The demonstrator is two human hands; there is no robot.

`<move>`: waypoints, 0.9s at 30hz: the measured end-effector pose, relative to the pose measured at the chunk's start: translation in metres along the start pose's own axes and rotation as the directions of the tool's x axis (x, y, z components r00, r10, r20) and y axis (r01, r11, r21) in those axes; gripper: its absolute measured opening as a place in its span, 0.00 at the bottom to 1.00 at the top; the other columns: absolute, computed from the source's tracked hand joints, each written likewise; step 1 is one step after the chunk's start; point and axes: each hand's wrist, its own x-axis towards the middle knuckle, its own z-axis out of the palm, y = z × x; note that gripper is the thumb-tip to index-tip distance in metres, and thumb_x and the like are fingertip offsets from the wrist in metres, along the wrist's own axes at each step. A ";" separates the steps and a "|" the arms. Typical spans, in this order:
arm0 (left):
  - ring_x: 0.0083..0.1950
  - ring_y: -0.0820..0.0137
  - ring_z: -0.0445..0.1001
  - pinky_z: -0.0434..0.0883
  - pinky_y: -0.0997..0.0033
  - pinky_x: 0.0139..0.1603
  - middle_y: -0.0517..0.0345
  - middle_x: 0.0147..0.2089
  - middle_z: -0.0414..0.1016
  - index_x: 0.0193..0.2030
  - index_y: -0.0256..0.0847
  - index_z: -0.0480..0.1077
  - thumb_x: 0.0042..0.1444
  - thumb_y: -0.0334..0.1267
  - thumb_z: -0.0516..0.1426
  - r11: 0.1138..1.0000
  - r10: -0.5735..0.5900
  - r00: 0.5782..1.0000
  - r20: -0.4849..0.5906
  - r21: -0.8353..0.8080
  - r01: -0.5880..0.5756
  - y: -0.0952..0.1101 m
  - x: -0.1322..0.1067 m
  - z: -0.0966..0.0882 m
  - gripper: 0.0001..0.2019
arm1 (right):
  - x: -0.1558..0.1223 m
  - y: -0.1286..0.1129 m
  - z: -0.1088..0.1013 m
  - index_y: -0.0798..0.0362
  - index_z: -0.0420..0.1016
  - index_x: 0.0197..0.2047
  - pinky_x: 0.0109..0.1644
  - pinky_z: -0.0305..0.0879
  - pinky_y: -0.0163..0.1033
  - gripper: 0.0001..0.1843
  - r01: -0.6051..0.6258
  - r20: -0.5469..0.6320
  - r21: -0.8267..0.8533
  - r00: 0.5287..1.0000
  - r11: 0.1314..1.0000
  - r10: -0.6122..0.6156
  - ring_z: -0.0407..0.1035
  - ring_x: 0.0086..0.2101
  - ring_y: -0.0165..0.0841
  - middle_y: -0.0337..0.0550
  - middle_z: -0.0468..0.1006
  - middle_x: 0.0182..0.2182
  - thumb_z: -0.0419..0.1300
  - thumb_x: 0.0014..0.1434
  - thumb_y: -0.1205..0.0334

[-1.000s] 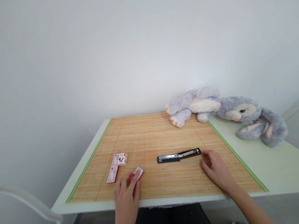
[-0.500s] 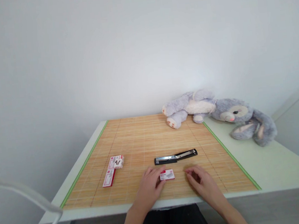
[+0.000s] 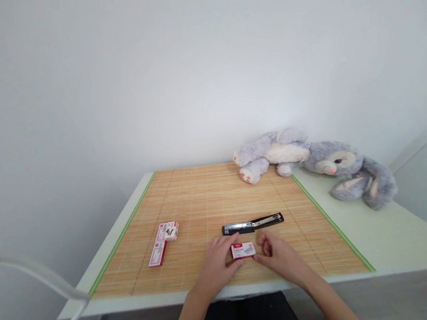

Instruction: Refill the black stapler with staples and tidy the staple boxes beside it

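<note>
A small red-and-white staple box [image 3: 243, 250] lies on the bamboo mat [image 3: 202, 202] near the front edge. My left hand [image 3: 216, 265] grips its left end with thumb and fingers. My right hand [image 3: 279, 256] touches its right end with the fingertips. Just behind the box lies a black stapler [image 3: 253, 223], opened out flat with its metal rail showing. Two more staple boxes rest at the left of the mat, one [image 3: 168, 231] farther back and one [image 3: 157, 254] nearer the front.
A grey plush rabbit [image 3: 313, 162] lies on its side at the back right, partly on the white table [image 3: 389, 233]. A white chair back [image 3: 39, 285] curves at the lower left. A white wall stands behind the table.
My left hand carried the staple box from the left of the mat to the middle, in front of the stapler. My right hand drew in from the stapler's right end to the box.
</note>
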 end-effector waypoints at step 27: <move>0.57 0.58 0.70 0.65 0.56 0.60 0.57 0.52 0.76 0.54 0.55 0.79 0.57 0.46 0.68 0.994 -0.061 0.998 -0.024 0.086 0.063 -0.006 -0.004 -0.020 0.17 | 0.018 -0.070 -0.013 0.40 0.86 0.41 0.38 0.61 0.38 0.07 0.204 0.103 -0.401 0.979 0.893 -0.177 0.77 0.36 0.39 0.38 0.85 0.35 0.64 0.64 0.55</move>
